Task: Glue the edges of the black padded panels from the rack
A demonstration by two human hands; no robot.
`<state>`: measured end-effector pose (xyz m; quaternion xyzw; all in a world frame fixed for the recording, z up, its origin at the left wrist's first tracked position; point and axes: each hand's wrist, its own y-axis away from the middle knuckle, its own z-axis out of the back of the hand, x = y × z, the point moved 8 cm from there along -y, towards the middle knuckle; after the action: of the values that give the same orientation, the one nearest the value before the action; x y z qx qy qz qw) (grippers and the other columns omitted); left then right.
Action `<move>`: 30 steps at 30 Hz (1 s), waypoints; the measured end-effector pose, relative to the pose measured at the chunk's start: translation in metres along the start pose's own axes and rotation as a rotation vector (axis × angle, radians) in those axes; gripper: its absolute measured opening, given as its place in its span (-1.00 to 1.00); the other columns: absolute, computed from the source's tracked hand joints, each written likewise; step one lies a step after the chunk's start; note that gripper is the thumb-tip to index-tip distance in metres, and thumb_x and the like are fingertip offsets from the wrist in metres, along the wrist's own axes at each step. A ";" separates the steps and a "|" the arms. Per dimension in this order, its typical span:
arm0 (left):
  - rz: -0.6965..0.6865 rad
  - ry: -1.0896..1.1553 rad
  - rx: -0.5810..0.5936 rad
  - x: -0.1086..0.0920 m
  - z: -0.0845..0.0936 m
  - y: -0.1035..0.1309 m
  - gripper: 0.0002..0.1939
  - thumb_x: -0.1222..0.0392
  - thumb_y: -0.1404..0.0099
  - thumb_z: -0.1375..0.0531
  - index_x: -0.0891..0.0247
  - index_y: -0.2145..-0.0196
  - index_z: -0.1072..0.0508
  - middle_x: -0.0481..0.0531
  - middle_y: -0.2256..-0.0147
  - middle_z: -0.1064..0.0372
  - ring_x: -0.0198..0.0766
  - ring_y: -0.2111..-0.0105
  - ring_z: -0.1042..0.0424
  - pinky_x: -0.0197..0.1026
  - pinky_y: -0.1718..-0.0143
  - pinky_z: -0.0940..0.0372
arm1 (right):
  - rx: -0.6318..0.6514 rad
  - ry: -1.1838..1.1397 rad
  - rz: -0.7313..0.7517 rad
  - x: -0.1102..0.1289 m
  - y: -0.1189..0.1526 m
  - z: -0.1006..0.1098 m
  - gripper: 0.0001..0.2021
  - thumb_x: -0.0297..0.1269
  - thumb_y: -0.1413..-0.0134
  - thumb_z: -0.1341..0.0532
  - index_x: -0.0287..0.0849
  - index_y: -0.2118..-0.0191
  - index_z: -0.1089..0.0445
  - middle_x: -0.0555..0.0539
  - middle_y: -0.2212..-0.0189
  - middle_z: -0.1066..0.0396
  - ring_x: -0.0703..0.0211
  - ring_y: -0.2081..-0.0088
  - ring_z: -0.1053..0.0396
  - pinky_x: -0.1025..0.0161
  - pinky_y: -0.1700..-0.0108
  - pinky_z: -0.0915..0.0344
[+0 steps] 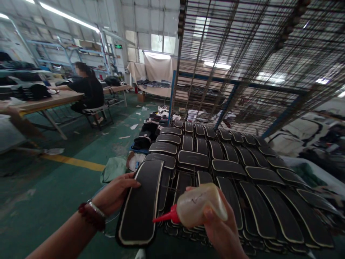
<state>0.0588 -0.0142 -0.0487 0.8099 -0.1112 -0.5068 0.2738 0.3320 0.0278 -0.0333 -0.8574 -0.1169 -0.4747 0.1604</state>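
Note:
A long black panel with rounded corners (140,205) is gripped along its left edge by my left hand (115,192), thumb on top and fingers beneath. A pale line runs around its border. My right hand (218,219) is wrapped around a squeeze bottle (198,205) with a cloudy, yellowish body. The bottle lies tilted on its side, and its red nozzle tip (159,218) meets or nearly meets the panel's right border. Behind and to the right, many similar black panels (226,167) with pale borders lie in rows on a rack.
A wire mesh rack (242,54) tilts overhead on the right. Left, a person in dark clothes (87,88) sits at a long table (64,98). Dark pieces (142,140) and a green bag (114,169) lie left of the panels. Scraps litter the green floor (118,144).

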 end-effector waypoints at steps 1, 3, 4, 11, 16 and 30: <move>-0.005 0.003 -0.023 -0.001 0.003 0.000 -0.52 0.51 -0.12 -0.27 0.46 -0.03 -0.47 0.22 0.37 -0.67 -0.01 0.48 -0.65 -0.07 0.44 -0.58 | -0.010 0.000 -0.015 -0.001 0.001 0.000 -0.53 -0.09 -0.07 -0.54 0.00 -0.08 -0.52 -0.25 0.02 -0.60 -0.20 0.06 -0.58 -0.02 0.07 -0.55; -0.015 0.021 -0.054 -0.002 0.006 -0.001 -0.55 0.53 -0.15 -0.24 0.47 -0.03 -0.48 0.20 0.39 -0.67 -0.02 0.48 -0.65 -0.08 0.45 -0.58 | -0.064 -0.006 -0.055 -0.002 0.002 -0.001 -0.50 -0.03 0.00 -0.57 -0.01 -0.04 -0.53 -0.24 0.03 -0.61 -0.20 0.06 -0.58 0.00 0.08 -0.55; -0.020 0.033 -0.065 -0.003 0.008 -0.002 -0.57 0.54 -0.16 -0.23 0.46 -0.02 -0.49 0.19 0.39 -0.67 -0.02 0.47 -0.65 -0.08 0.43 -0.59 | -0.099 -0.010 -0.073 -0.002 0.003 -0.002 -0.48 0.00 0.05 -0.59 -0.02 -0.02 -0.54 -0.24 0.05 -0.61 -0.20 0.06 -0.59 0.00 0.09 -0.55; -0.024 0.148 -0.260 -0.005 0.027 -0.003 -0.83 0.54 -0.27 -0.18 0.38 0.28 -0.51 0.14 0.47 -0.64 -0.11 0.52 -0.64 -0.18 0.42 -0.57 | -0.254 -0.144 -0.138 -0.026 0.012 -0.004 -0.45 -0.02 0.10 -0.61 -0.13 0.01 -0.57 -0.30 0.06 -0.61 -0.25 0.05 -0.58 -0.09 0.00 -0.54; -0.053 0.164 -0.242 0.006 0.025 -0.007 -0.81 0.55 -0.25 -0.18 0.34 0.28 -0.50 0.14 0.45 -0.65 -0.09 0.49 -0.65 -0.13 0.40 -0.57 | -0.228 -0.349 -0.367 -0.066 -0.005 -0.009 -0.53 0.10 0.06 -0.57 -0.11 0.13 -0.61 -0.19 0.13 -0.64 -0.10 0.11 -0.60 0.04 0.08 -0.58; -0.001 0.095 0.038 0.034 -0.041 -0.005 -0.65 0.40 0.01 -0.30 0.28 0.20 -0.55 0.07 0.36 -0.67 -0.07 0.37 -0.65 -0.16 0.34 -0.48 | -0.340 0.095 0.102 -0.018 -0.056 0.015 -0.50 -0.02 0.11 -0.60 -0.13 0.10 -0.53 -0.05 0.26 -0.56 0.02 0.23 -0.49 0.15 0.14 -0.44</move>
<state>0.1103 -0.0120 -0.0636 0.8380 -0.1070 -0.4659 0.2630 0.3146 0.0845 -0.0468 -0.8537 0.0164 -0.5188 0.0423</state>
